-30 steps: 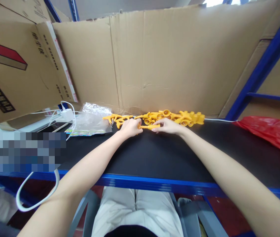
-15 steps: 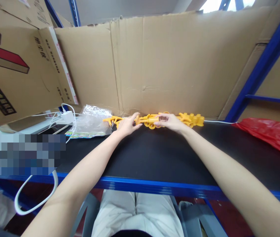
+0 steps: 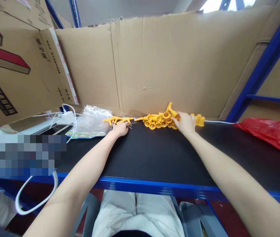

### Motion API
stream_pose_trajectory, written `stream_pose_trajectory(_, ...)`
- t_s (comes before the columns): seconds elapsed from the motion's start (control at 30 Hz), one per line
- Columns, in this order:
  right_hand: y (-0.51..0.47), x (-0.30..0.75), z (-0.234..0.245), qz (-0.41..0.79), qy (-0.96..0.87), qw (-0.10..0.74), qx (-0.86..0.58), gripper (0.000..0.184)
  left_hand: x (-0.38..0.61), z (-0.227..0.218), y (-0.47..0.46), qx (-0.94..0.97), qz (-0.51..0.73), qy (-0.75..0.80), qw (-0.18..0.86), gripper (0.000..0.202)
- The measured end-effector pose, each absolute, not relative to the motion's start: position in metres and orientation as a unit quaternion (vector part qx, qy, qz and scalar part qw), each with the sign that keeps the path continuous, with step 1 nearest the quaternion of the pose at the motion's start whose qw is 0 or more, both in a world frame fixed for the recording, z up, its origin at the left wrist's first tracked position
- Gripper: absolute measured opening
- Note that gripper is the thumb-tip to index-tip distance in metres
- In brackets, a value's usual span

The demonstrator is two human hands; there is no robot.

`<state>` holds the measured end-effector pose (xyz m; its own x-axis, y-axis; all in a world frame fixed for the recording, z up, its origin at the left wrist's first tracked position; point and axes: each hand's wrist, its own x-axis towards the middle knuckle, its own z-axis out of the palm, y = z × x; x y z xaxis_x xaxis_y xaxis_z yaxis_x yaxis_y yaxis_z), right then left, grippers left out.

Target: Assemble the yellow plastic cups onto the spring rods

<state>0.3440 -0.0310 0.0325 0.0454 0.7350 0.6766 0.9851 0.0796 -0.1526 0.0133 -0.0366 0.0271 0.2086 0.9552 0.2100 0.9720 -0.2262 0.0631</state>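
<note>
Several yellow corkscrew handles with metal spirals (image 3: 116, 118) lie at the back left of the black table. My left hand (image 3: 120, 129) is over their near side, fingers curled down on a corkscrew (image 3: 130, 125) whose spiral shows past the fingertips. In the middle is a heap of yellow cup-ended sleeves (image 3: 157, 124), their round openings facing me. At its right end, my right hand (image 3: 186, 122) has its fingers closed around a yellow T-shaped handle piece (image 3: 170, 108), which tilts up above the heap. My palm hides part of the yellow pieces behind it.
More yellow toothed pieces (image 3: 199, 120) lie right of my right hand. A clear plastic bag (image 3: 90, 120) and a white charger with cables (image 3: 67, 117) are at left. A red plastic bag (image 3: 268, 133) lies at right. A cardboard wall (image 3: 179, 65) stands behind.
My hands have moved apart from the long yellow piece between them. The left went left to the corkscrews; the right went right, and a T-shaped piece now stands raised at its fingers.
</note>
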Motion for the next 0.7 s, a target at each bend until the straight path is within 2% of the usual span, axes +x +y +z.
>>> stream_pose_trajectory(0.17, -0.027, 0.346, 0.030, -0.155, -0.636, 0.285, -0.701, 0.050, 0.016, 0.030, -0.038, -0.770, -0.125, -0.622, 0.069, 0.028)
stream_pose_trajectory(0.37, -0.021, 0.348, 0.027, -0.088, -0.645, 0.287, -0.703, 0.056, 0.017, 0.034, -0.040, -0.752, -0.154, -0.636, 0.080, 0.022)
stream_pose_trajectory(0.53, -0.018, 0.345, 0.025, -0.019, -0.648, 0.268, -0.713, 0.060, 0.023, 0.038, -0.043, -0.728, -0.224, -0.638, 0.114, 0.020)
stream_pose_trajectory(0.7, -0.020, 0.344, 0.024, -0.001, -0.640, 0.260, -0.723, 0.068, 0.033, 0.047, -0.051, -0.726, -0.285, -0.612, 0.133, 0.018)
